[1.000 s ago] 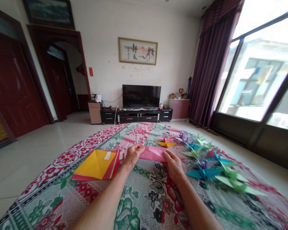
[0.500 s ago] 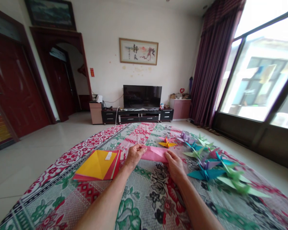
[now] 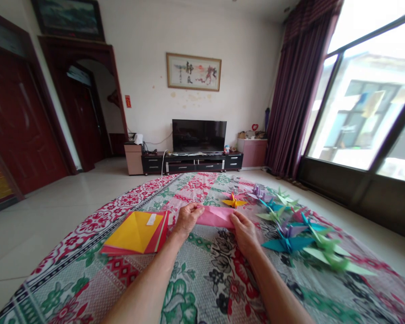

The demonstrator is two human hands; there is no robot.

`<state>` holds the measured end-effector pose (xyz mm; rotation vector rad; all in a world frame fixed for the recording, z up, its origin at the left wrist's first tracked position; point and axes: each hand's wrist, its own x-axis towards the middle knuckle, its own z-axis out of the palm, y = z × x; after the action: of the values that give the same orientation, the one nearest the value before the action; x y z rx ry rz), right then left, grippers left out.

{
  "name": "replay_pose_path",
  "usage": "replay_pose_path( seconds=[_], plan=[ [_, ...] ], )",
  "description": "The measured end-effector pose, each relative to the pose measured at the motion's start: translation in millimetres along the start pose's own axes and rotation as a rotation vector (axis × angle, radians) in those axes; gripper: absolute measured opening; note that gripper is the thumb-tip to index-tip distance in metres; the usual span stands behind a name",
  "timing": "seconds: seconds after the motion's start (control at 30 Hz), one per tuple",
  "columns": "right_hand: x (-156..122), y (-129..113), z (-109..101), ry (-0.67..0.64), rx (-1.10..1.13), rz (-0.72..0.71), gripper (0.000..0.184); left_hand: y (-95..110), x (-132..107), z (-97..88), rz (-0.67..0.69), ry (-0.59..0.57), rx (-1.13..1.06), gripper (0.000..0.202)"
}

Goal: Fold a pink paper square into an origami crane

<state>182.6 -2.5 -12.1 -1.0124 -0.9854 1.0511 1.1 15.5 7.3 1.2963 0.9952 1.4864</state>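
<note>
Saw almost no change over the last second (bar slight view wobble). Kept pink paper held between left hand and right hand, with fingers clamped on opposite ends, over the tablecloth, between paper stack and blue crane. Spotted no new crease; judged work no further along.

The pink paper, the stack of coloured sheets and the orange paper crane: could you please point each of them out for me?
Pink paper (image 3: 216, 218), head view: middle of its visible face.
Stack of coloured sheets (image 3: 133, 231), head view: its yellow top.
Orange paper crane (image 3: 234, 203), head view: its body.
</note>
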Motion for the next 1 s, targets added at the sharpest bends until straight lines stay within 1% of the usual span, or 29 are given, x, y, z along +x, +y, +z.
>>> replay_pose_path(
  seconds=[0.3, 0.43, 0.5, 0.57, 0.67, 0.73, 0.8, 0.87, 1.0],
  plan=[
    [-1, 0, 0, 0.012, -0.023, -0.041, 0.038, 4, -3, 1.1, 0.009, 0.026, 0.032, 0.030],
    [-4, -6, 2, 0.042, -0.135, -0.083, 0.036, 3, -3, 1.7, 0.016, 0.022, 0.067, 0.027],
    [-6, -11, 3, 0.073, -0.278, -0.138, 0.033, 0, -3, 1.8, 0.019, 0.028, 0.114, 0.025],
    [-9, -17, 3, 0.127, -0.499, -0.212, 0.028, -4, -2, 2.2, 0.043, 0.045, 0.216, 0.021],
    [-11, -20, 3, 0.182, -0.845, -0.291, 0.026, -9, -3, 3.6, 0.113, 0.084, 0.503, 0.016],
    [-11, -20, 2, 0.182, -1.020, -0.310, 0.027, -11, -5, 5.3, 0.155, 0.106, 0.715, 0.013],
    [-12, -19, 2, 0.170, -1.151, -0.302, 0.028, -14, -8, 7.4, 0.186, 0.118, 0.882, 0.013],
    [-13, -19, 2, 0.153, -1.258, -0.286, 0.027, -16, -10, 9.4, 0.221, 0.125, 0.997, 0.015],
    [-16, -20, 5, 0.126, -1.394, -0.261, 0.024, -20, -13, 12.0, 0.269, 0.127, 1.112, 0.015]
  ],
)
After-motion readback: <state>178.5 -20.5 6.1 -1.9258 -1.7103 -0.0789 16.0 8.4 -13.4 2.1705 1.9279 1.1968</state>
